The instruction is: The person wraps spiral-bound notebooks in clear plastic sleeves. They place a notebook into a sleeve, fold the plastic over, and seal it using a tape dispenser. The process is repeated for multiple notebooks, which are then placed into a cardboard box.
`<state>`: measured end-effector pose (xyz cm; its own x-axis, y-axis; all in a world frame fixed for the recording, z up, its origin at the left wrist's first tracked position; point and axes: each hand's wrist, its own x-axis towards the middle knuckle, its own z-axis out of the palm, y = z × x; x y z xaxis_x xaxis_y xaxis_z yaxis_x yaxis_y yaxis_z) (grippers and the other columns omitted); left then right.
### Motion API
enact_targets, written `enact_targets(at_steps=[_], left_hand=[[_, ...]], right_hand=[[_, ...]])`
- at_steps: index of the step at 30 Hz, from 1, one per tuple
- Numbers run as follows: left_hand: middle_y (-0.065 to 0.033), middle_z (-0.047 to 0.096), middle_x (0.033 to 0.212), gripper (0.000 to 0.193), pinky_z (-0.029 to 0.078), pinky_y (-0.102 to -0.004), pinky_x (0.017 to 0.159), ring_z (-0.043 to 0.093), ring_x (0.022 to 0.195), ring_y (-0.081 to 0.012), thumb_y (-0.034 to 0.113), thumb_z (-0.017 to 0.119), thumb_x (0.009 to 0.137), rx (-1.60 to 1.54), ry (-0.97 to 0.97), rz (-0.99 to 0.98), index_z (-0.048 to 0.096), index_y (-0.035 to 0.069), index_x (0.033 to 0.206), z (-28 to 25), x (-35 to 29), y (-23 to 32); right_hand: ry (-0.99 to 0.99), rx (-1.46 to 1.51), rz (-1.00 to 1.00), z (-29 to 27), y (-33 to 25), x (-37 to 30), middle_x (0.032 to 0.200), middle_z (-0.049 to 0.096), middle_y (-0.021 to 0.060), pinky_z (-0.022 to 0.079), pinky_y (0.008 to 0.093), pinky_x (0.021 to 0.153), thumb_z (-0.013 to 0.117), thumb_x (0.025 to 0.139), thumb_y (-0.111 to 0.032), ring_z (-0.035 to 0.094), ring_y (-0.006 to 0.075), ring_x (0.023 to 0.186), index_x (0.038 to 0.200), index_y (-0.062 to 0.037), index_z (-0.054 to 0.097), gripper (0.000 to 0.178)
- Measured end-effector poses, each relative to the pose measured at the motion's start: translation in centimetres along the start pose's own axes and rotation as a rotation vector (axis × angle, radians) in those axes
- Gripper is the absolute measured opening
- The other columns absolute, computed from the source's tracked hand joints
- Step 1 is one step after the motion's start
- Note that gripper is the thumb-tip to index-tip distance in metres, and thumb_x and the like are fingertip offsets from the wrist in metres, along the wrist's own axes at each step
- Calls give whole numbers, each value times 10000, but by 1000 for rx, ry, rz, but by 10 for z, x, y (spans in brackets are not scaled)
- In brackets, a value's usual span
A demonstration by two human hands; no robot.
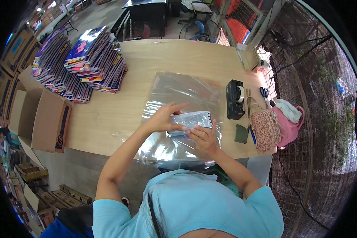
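Note:
A small whitish pad (pixel 192 118), with black marks like a spiral binding on its right end, lies in shiny clear plastic at the middle of the table. My left hand (pixel 165 118) grips its left end, thumb along the near side and forefinger stretched over the far side. The fingers of my right hand (pixel 203 137) are closed against the pad's near edge, with one finger raised at the right; what lies under the fingertips is hidden. Beneath both hands spreads a large clear plastic sheet (pixel 172 85), reaching over the table's near edge.
Stacks of spiral notebooks (pixel 93 59) rise at the far left, behind an opened carton (pixel 49 119). Right of the sheet are a black tape dispenser (pixel 235 101), a green pouch (pixel 241 134), a blue pen (pixel 252 135), scissors (pixel 264 92), a patterned bag (pixel 264 129) and a pink bag (pixel 288 129).

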<state>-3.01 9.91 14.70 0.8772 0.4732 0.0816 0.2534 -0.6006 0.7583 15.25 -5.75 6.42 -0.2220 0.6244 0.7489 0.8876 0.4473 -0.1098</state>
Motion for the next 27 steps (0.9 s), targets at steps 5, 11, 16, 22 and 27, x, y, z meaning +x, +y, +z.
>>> enact_targets(at_steps=[5,11,16,22,27], left_hand=[[-174,561,1060,718,500,-399,817,605,951,-340,277,785,641,335,-174,-15,520,90,1282,-7,25,17],[-171,554,1144,697,510,-422,809,611,952,-350,291,732,663,380,-190,-105,493,29,1263,0,18,31],[-172,553,1146,699,514,-420,801,618,932,-348,292,729,658,386,-223,-107,495,31,1262,-2,27,29],[-174,551,1156,702,516,-419,800,620,931,-347,299,731,658,395,-198,-114,494,27,1260,-3,22,27],[-182,548,1160,704,516,-422,800,621,937,-351,303,726,667,397,-204,-36,486,19,1266,-1,29,27]], right_hand=[[-139,-68,73,-35,-4,-1,1120,593,75,236,545,1081,636,811,-245,548,259,1077,980,-127,690,212],[224,22,1123,-71,181,-50,750,661,65,488,358,635,718,782,-148,616,234,682,782,14,657,173],[85,697,1885,-60,250,-64,736,679,86,445,309,565,733,793,-175,612,179,638,735,24,692,212],[196,378,1543,-59,205,-86,817,673,97,473,318,655,717,814,-191,611,172,728,875,-18,683,187],[723,1097,1979,-17,202,-159,750,616,79,524,384,695,638,893,-201,593,208,689,811,-29,621,192]])
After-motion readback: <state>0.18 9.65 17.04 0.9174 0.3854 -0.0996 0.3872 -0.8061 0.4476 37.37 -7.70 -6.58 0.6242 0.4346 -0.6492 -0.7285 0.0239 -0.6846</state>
